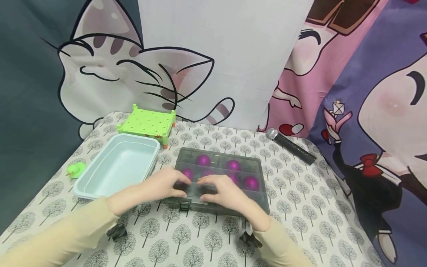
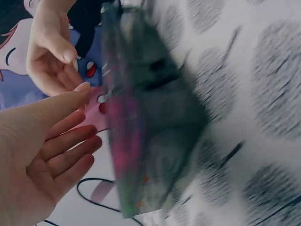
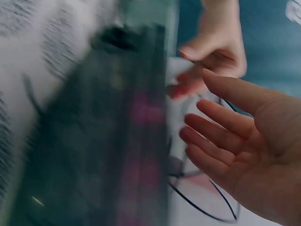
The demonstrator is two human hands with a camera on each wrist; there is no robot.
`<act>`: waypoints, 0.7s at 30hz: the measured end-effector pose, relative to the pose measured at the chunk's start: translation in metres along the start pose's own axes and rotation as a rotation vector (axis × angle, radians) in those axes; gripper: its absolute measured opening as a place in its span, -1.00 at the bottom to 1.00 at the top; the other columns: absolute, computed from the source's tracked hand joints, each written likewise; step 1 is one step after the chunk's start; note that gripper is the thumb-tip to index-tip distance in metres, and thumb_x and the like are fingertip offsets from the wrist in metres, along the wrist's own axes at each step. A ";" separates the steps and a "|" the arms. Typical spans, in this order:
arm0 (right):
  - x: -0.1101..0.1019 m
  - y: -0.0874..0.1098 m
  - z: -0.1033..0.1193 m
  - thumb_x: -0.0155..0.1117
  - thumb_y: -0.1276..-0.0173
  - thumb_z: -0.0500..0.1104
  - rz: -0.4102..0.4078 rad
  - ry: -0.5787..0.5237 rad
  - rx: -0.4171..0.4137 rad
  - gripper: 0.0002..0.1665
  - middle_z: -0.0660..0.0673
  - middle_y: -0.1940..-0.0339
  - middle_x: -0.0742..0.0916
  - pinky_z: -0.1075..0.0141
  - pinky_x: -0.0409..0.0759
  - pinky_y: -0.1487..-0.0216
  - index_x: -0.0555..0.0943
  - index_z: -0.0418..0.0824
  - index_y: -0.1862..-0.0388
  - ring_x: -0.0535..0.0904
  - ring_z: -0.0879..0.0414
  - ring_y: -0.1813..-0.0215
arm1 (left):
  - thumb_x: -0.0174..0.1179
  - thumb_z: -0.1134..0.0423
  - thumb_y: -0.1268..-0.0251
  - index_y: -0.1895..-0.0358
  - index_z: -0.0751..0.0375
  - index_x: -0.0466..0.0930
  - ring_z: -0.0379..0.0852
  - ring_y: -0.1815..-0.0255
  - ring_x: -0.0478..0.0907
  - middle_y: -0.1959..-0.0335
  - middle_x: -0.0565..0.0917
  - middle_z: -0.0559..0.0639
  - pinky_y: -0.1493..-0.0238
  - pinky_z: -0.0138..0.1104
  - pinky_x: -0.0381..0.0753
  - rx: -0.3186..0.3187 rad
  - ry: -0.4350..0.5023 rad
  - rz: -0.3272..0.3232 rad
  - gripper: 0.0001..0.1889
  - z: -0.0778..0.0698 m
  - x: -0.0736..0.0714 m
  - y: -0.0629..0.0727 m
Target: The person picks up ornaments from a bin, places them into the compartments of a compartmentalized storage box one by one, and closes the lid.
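Note:
A grey see-through compartment box lies on the table with its lid down. Several magenta balls show through the lid, in separate compartments. One dark latch is visible on its front edge. Above the front part of the box hover both hands, close together. The left hand has loosely bent fingers and grips nothing. Facing it, the right hand also has relaxed fingers with nothing between them. Both wrist views show the left palm and right palm beside the blurred box, apart from it.
Left of the box stands a pale blue tray, with a green toy duck beside it. Behind the tray is a small green toy bed. A black microphone lies at the back right. A printed cloth curtain hangs behind the table.

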State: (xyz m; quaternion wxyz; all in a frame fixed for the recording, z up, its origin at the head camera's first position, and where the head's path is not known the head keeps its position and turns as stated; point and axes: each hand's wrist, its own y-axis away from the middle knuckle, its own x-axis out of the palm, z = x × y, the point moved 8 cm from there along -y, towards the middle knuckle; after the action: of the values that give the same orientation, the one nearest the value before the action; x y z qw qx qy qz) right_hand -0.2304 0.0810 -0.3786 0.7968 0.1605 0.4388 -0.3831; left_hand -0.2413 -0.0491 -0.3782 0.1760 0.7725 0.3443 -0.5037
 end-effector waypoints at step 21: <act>0.042 0.002 -0.010 0.56 -0.02 -0.08 -0.139 -0.017 0.016 -0.40 -0.10 -0.17 0.70 -0.01 0.46 -0.36 0.65 -0.20 -0.08 0.56 -0.02 -0.27 | 0.58 0.17 0.31 0.00 0.18 0.70 0.07 -0.08 0.60 -0.04 0.71 0.04 -0.15 0.04 0.57 -0.008 -0.013 -0.191 -0.40 0.010 0.032 0.030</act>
State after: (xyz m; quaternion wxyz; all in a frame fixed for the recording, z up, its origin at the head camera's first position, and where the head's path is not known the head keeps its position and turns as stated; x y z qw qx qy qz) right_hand -0.2207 0.0687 -0.4186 0.7708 0.1326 0.4390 -0.4423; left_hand -0.2183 -0.0649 -0.4135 0.1326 0.7322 0.4170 -0.5219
